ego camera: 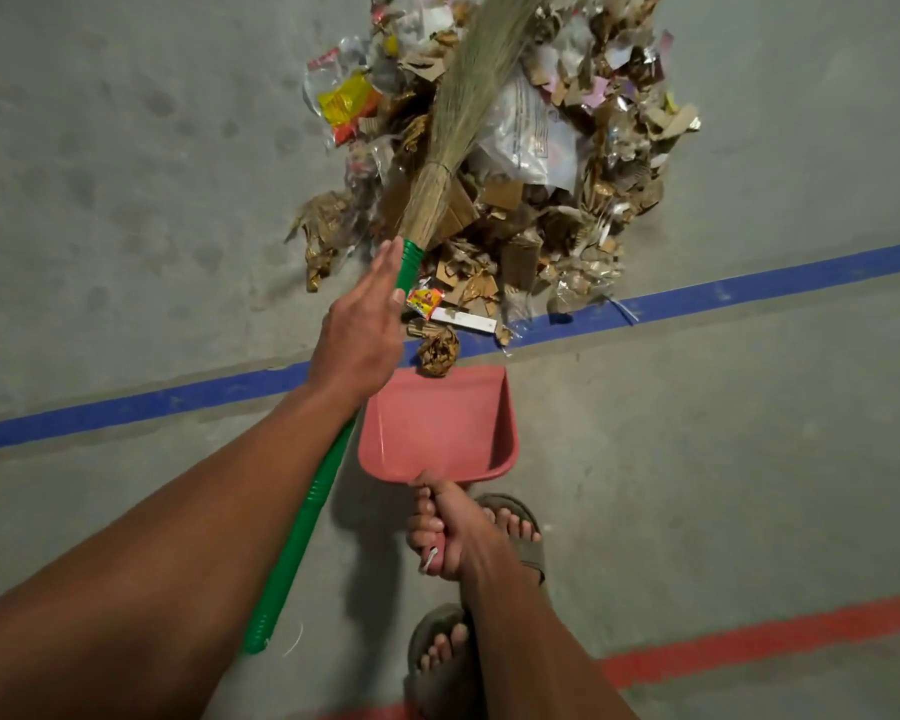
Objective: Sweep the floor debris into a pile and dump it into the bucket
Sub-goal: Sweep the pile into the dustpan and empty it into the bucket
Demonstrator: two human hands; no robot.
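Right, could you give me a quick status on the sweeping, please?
Left hand flat against broom handle. Right hand grips dustpan, nearly empty. Debris pile just beyond blue line. No bucket visible.

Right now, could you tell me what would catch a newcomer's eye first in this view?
First, the big debris pile of torn cardboard and plastic wrappers, top centre on the grey floor, just beyond the blue tape line. Next, the broom lying across it, its green handle against the left hand. Below, the right hand grips the red dustpan, its lip at the pile's edge.
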